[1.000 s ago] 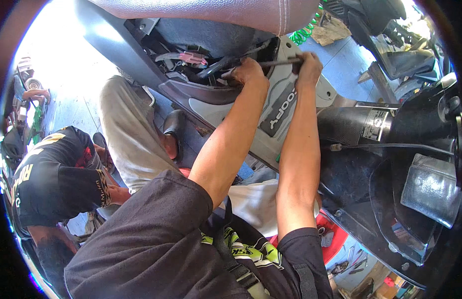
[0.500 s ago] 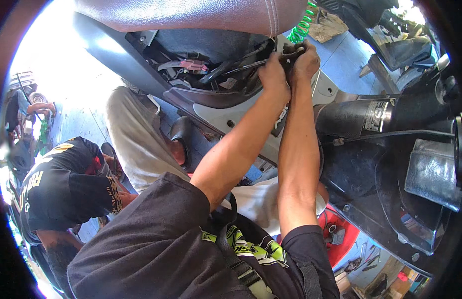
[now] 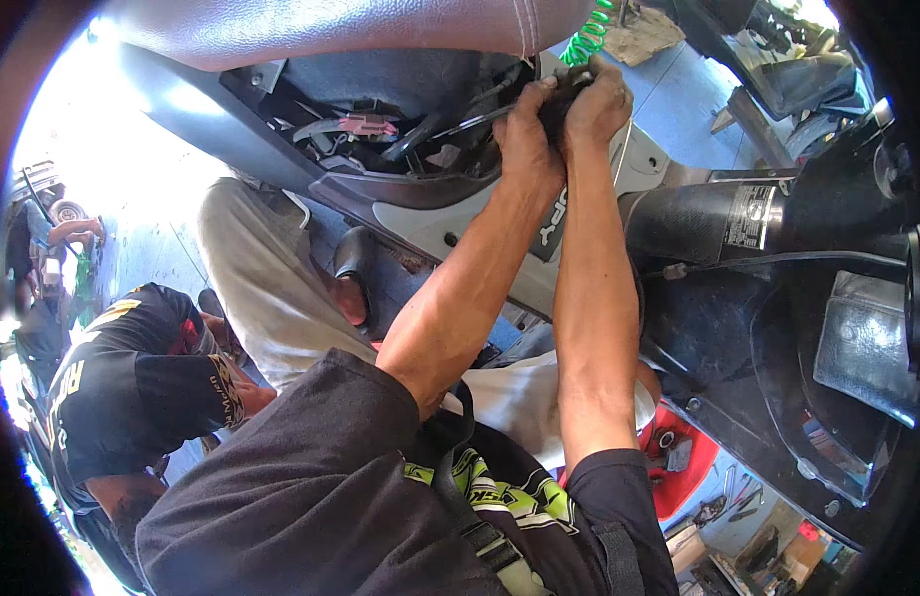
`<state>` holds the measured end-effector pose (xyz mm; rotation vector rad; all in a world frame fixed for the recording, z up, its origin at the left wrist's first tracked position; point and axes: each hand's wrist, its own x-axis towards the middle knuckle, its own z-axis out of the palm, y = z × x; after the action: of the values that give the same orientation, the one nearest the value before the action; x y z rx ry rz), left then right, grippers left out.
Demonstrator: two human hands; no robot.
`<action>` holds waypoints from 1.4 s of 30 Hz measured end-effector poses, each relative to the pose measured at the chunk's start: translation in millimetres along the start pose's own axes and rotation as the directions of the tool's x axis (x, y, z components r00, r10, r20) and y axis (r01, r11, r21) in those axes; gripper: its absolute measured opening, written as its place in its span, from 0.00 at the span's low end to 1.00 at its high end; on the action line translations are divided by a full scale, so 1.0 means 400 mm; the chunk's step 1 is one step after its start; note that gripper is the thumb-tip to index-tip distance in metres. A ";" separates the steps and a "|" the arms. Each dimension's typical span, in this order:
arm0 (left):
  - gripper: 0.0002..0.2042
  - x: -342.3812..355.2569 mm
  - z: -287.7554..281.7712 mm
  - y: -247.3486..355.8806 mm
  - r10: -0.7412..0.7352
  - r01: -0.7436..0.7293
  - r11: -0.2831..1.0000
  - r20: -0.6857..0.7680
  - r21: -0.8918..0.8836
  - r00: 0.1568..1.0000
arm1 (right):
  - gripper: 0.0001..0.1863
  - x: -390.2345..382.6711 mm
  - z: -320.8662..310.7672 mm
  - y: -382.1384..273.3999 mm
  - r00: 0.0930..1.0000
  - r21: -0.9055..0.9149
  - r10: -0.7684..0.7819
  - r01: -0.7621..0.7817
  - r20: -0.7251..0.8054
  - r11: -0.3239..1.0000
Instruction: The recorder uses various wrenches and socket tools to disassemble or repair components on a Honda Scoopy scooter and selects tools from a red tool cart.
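Note:
Both my arms reach forward to the front end of the under-seat opening of a scooter (image 3: 410, 189). My left hand (image 3: 527, 129) is closed, its thumb pressed on a small dark part (image 3: 553, 104). Right beside it, my right hand (image 3: 601, 107) curls its fingers round the far side of the same dark part. The hands hide most of it, so its kind cannot be told. A thin dark cable or rod (image 3: 470, 123) runs from the opening to my left hand. Inside the opening lie a pink connector (image 3: 368, 124) and black hoses.
Above the opening overhangs a brown seat (image 3: 321, 28). A green coiled hose (image 3: 586, 42) hangs just beyond my hands. At the right is a dark cylinder (image 3: 678, 224) with a label. A red tray (image 3: 686, 467) sits below. To the left crouches another person (image 3: 142, 387) in black.
The view has shifted slightly, and the scooter appears a little further left. Both hands stay together at the dark part, and my left thumb now lies more visibly across it.

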<state>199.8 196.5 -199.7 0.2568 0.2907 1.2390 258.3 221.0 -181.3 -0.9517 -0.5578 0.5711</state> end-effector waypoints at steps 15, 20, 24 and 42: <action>0.15 -0.015 0.032 0.089 -0.014 0.021 0.994 0.069 -0.112 0.998 | 0.37 -0.044 0.110 -0.074 0.991 0.170 -0.123 0.112 0.051 0.979; 0.16 -0.032 0.023 0.093 -0.033 0.044 0.991 0.084 -0.124 0.996 | 0.32 -0.070 0.119 -0.080 0.993 0.275 0.073 -0.097 0.098 0.957; 0.12 -0.044 0.010 0.049 -0.044 0.051 0.979 0.039 -0.199 0.998 | 0.22 -0.083 0.055 -0.077 0.971 -0.273 -0.192 0.224 0.140 0.936; 0.17 -0.135 -0.073 0.035 -0.161 0.134 0.976 0.157 0.172 0.974 | 0.16 -0.147 -0.100 -0.038 0.941 -0.505 -0.309 0.336 0.139 0.795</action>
<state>160.9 150.3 -217.6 0.4696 0.2575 1.0401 245.6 151.3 -197.9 -1.3233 -0.9310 0.1239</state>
